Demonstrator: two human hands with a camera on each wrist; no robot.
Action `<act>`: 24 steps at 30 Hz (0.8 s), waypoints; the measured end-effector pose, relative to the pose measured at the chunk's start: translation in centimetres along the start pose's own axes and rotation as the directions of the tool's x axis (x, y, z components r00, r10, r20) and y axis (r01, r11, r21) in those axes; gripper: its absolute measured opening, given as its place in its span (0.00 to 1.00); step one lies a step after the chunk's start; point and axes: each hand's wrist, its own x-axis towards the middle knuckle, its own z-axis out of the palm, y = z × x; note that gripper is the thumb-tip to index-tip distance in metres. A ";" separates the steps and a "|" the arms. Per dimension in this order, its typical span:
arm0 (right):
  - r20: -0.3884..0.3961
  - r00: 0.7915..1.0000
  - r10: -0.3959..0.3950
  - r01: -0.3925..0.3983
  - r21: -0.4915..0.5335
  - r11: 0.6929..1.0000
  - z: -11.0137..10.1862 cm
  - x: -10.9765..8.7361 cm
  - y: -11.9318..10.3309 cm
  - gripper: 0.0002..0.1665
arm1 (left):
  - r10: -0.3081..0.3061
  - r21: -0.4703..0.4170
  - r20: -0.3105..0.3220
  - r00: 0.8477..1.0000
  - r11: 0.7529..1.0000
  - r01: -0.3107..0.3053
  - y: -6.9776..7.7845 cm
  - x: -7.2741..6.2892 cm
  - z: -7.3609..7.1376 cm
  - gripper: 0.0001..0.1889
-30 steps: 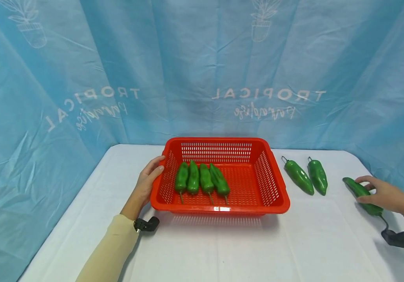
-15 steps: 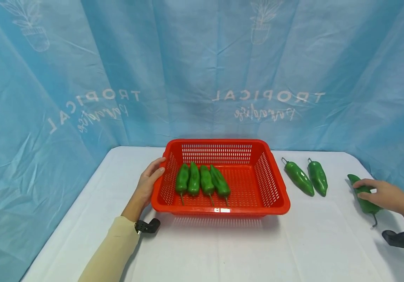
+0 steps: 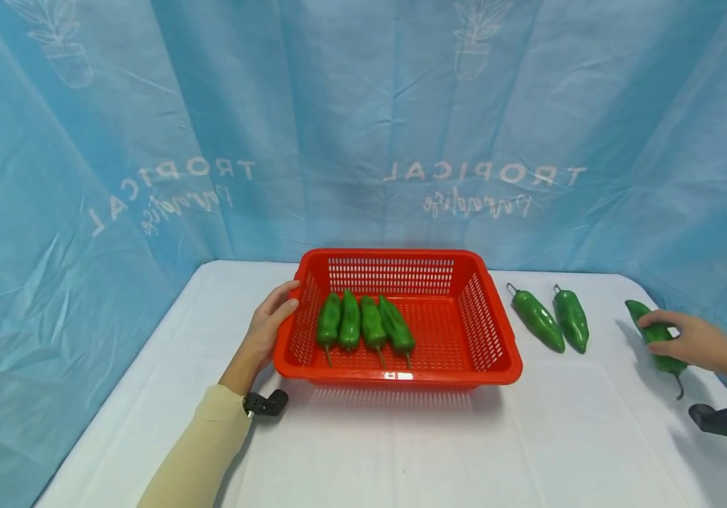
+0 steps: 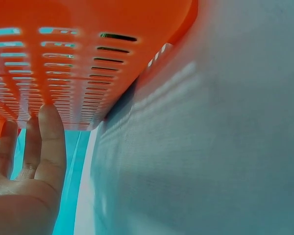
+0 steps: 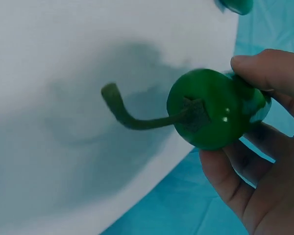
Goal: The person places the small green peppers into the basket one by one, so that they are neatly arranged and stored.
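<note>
At the far right in the head view, my right hand (image 3: 693,342) pinches a green pepper (image 3: 663,363) between thumb and fingers. In the right wrist view the pepper (image 5: 206,110) is held off the white cloth, its curved stem toward the camera and its shadow apart. My left hand (image 3: 268,326) is at the left rim of a red plastic basket (image 3: 401,377), thumb at the rim. The left wrist view shows fingers (image 4: 51,129) touching the slotted wall under the rim. Inside the basket several green peppers (image 3: 371,324) lie in a row on its left side.
Two more green peppers, a longer one (image 3: 537,321) and a shorter one (image 3: 571,321), lie on the white tablecloth (image 3: 395,451) right of the basket. A blue printed curtain (image 3: 338,127) hangs behind the table and along its sides.
My right hand has taken the pepper up off the cloth, moving it slightly up in the head view. The left hand stays at the basket rim, and the basket stays in place.
</note>
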 end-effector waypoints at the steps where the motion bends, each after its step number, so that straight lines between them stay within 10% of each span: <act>1: -0.006 1.000 0.000 0.000 -0.003 1.000 -0.2 0.1 -0.1 0.30 | -0.002 -0.004 -0.001 1.000 1.000 0.002 0.0 0.0 0.0 0.26; 24: -0.097 0.984 -0.152 0.157 0.045 0.987 -6.5 1.4 -11.7 0.31 | -0.023 0.003 -0.011 1.000 1.000 0.023 0.0 0.0 -0.1 0.26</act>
